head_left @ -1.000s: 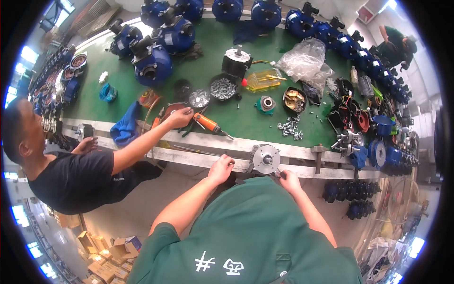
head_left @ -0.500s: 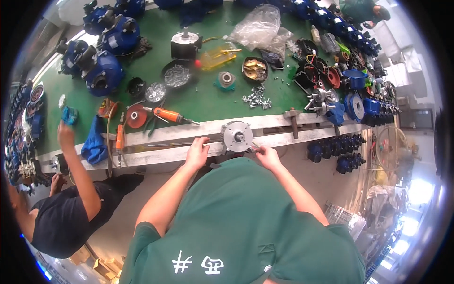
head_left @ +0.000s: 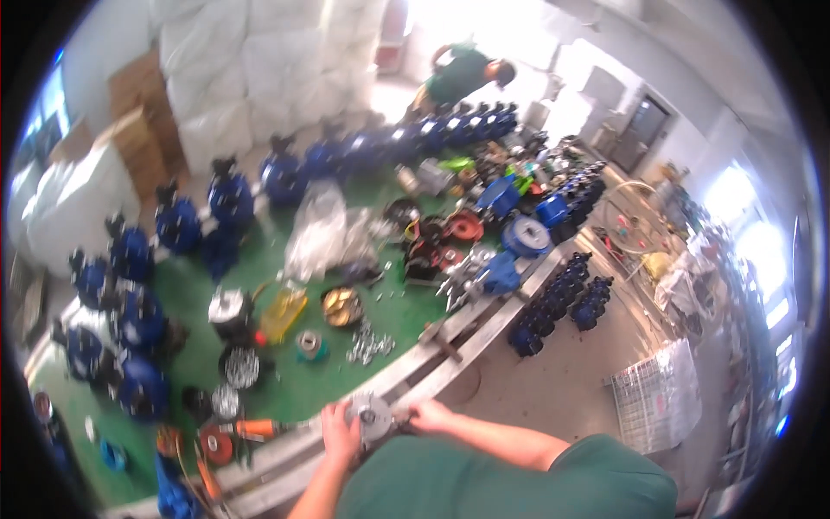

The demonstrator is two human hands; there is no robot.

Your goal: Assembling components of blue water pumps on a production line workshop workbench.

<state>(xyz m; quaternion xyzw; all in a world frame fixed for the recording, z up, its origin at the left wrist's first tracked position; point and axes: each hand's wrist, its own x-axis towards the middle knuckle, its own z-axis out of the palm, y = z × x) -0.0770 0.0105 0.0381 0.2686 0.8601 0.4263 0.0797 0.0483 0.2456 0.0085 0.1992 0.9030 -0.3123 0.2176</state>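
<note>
A round grey metal part (head_left: 373,413) lies on the pale metal rail (head_left: 484,318) at the near edge of the green bench (head_left: 285,389). My left hand (head_left: 340,434) grips the part's left side. My right hand (head_left: 426,416) rests at its right side, fingers curled against it. Both forearms come up from the lower edge, above my green shirt. Whether the right hand holds a small tool I cannot tell; the picture is blurred.
Blue motor housings (head_left: 143,387) line the bench's far and left sides. A clear plastic bag (head_left: 318,229), a yellow bottle (head_left: 284,313), a pile of bolts (head_left: 369,343) and an orange-handled tool (head_left: 251,427) lie on it. Another person (head_left: 461,73) bends over at the back.
The view has swung sharply to the right and up; the person at the left is out of sight. My hands have stayed on the round part on the rail.
</note>
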